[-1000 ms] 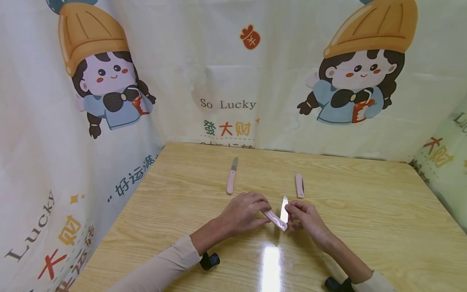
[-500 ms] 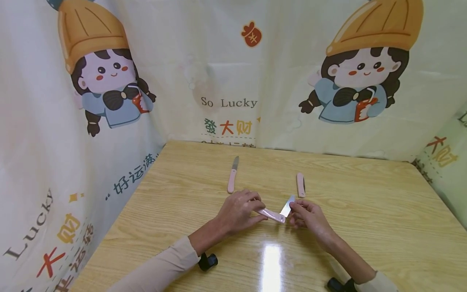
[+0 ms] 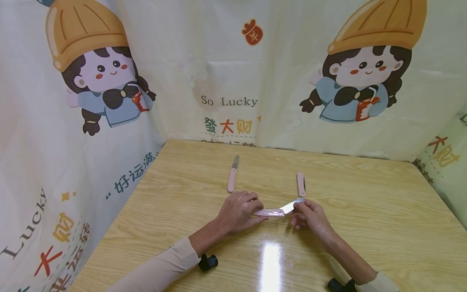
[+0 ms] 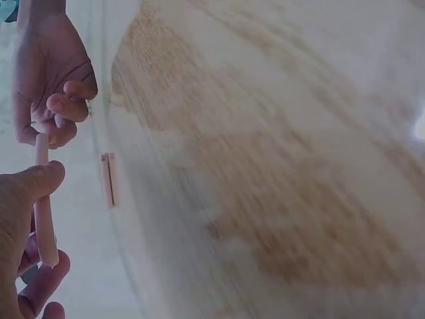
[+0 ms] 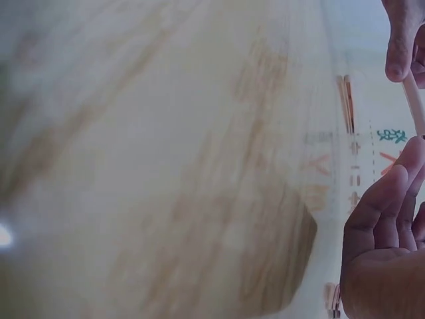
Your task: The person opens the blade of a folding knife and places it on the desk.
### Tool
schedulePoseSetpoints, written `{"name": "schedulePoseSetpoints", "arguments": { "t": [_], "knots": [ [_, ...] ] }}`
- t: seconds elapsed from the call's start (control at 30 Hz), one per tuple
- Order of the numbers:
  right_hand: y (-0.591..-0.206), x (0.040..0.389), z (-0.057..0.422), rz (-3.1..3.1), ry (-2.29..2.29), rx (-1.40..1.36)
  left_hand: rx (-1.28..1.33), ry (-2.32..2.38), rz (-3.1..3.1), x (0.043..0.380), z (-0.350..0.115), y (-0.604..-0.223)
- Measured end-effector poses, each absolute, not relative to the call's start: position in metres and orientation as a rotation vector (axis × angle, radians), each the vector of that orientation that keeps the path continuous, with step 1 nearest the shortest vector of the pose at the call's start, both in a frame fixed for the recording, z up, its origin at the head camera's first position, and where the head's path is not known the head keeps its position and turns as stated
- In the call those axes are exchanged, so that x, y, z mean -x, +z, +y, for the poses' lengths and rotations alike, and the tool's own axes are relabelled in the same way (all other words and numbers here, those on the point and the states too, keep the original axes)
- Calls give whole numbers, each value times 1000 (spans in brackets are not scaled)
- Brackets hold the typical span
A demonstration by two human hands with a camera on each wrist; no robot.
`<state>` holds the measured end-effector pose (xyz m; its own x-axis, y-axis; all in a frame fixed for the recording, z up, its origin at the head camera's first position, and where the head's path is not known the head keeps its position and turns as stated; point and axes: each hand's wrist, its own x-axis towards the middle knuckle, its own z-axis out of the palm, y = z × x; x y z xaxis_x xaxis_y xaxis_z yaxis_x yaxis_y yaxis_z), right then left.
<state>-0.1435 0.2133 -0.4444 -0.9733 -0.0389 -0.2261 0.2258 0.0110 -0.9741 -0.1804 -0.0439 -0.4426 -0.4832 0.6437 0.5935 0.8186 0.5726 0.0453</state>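
Observation:
A folding knife with a pink handle (image 3: pixel 270 212) is held between both hands above the table. My left hand (image 3: pixel 238 211) grips the handle's far end between thumb and fingers; the left wrist view shows the handle (image 4: pixel 44 219) edge-on under the thumb. On the other side my right hand (image 3: pixel 313 217) pinches the shiny blade (image 3: pixel 290 206) near its tip. The blade stands swung well out from the handle, at a wide angle. In the right wrist view the right fingers (image 5: pixel 388 199) are bent and partly cut off by the frame.
Beyond the left hand lies a second pink knife (image 3: pixel 232 174), its blade out. A third pink knife (image 3: pixel 300 184) lies folded behind the right hand. The wooden table (image 3: pixel 175 178) meets a printed curtain (image 3: pixel 175 81) at its back and sides.
The right hand has swung the blade outward, away from the handle, from a sharp angle to nearly in line. The handle has turned from slanted to level; the left hand has shifted slightly left.

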Motion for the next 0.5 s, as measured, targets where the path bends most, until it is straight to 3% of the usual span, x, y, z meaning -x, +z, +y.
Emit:
{"name": "schedulePoseSetpoints", "arguments": {
  "t": [0.33,0.5],
  "knots": [
    [-444,143,213,2113,-2046,-175,1112,-435,-2333,181,-42,-441],
    [-444,144,210,2107,-2075,-231,1186,-187,-2330,180,-42,-440]
  ]
}}
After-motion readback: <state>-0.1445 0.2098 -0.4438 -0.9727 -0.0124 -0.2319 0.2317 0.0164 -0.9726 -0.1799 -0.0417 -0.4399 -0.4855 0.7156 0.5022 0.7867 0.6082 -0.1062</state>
